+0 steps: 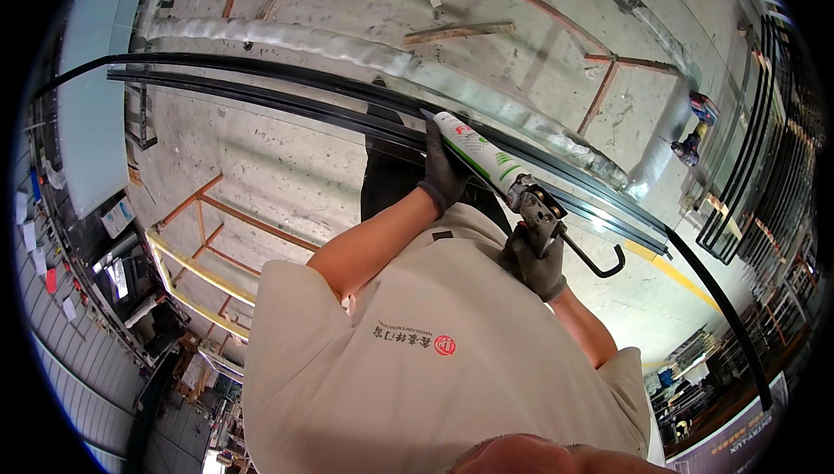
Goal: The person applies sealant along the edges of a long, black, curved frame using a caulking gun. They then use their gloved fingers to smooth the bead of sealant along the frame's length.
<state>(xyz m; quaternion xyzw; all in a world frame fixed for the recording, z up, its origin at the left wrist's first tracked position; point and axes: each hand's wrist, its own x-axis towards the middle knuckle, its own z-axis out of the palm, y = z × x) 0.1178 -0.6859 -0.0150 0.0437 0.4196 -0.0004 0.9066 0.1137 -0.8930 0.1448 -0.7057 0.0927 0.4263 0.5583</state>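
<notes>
A caulking gun (540,211) loaded with a white and green sealant tube (476,148) slants across in front of my body, its nozzle toward the upper left. My left hand (446,168), in a dark glove, is closed around the front part of the tube. My right hand (536,267), gloved too, wraps the gun's handle, and the hooked rod sticks out beside it. Just beyond the tube run long black frame profiles (269,99); the nozzle tip lies close to them. Whether it touches them I cannot tell.
Clear plastic-wrapped lengths (321,54) lie behind the profiles. A cordless drill (695,131) rests at the right, near stacked black frames (738,161). A wooden batten (459,33) lies on the concrete floor. Yellow-edged racking (195,300) stands at the left, below a pale glass panel (95,135).
</notes>
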